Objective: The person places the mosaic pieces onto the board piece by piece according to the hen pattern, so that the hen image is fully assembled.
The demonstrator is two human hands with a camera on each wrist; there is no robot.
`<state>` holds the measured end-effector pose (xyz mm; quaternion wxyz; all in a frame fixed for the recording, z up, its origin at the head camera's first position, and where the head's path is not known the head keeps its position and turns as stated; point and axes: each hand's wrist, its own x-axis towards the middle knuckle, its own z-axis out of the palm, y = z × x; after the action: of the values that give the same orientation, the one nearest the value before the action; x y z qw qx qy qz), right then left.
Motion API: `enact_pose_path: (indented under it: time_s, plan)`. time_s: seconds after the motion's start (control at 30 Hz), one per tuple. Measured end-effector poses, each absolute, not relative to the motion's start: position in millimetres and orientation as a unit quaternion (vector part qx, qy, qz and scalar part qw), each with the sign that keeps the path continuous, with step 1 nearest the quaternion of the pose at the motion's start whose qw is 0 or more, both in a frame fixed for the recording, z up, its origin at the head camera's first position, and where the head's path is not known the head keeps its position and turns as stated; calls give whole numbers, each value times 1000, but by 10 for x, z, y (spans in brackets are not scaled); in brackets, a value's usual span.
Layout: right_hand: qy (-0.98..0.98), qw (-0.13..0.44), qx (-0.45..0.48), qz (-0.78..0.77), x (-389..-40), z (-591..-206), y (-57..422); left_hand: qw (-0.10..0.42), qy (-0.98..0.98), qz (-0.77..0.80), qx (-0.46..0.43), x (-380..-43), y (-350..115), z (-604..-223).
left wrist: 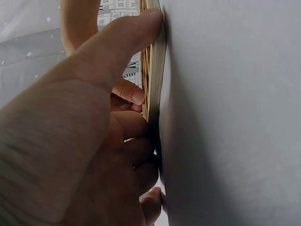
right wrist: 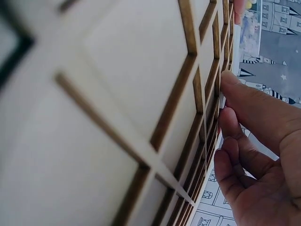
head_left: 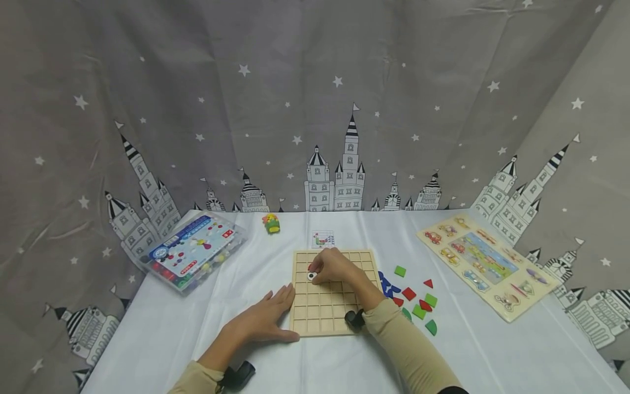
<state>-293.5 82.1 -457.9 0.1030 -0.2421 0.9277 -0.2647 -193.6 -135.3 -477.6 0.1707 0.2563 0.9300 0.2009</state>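
Note:
A square wooden grid board (head_left: 313, 313) lies on the white-covered table, its cells framed by raised strips. At its left edge rests my left hand (head_left: 268, 317), thumb near the lower corner and fingers along the side; the left wrist view shows the thumb (left wrist: 136, 29) against the board's edge (left wrist: 158, 70). Over the upper left cells, my right hand (head_left: 336, 267) pinches a white piece with a black dot (head_left: 312, 276) between thumb and fingers. A bit of a red piece (head_left: 310, 267) shows just above it. In the right wrist view the fingertips are right at the grid.
Right of the board lie loose blue pieces (head_left: 388, 285), green squares (head_left: 400, 271) and red shapes (head_left: 409, 294). A small pattern card (head_left: 323, 239) sits behind the board. A clear plastic box (head_left: 197, 249), a small toy figure (head_left: 271, 223) and a wooden picture puzzle (head_left: 487, 262) stand farther out.

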Motion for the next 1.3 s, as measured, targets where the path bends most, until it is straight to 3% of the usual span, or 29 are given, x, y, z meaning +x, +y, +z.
enact_pose_path:
  time_s: [0.4, 0.7, 1.3]
  plan:
    - [928, 114, -221, -277, -2920, -4568, 856, 178, 929, 205, 252, -1942, -1326, -4771]
    - [932, 83, -236, -263, -2889, -4404, 917, 176, 932, 198, 248, -1961, -1337, -4775]
    - [930, 64, -188, -308, -2770, -4392, 1442, 176, 934, 198, 239, -1958, -1330, -4817]
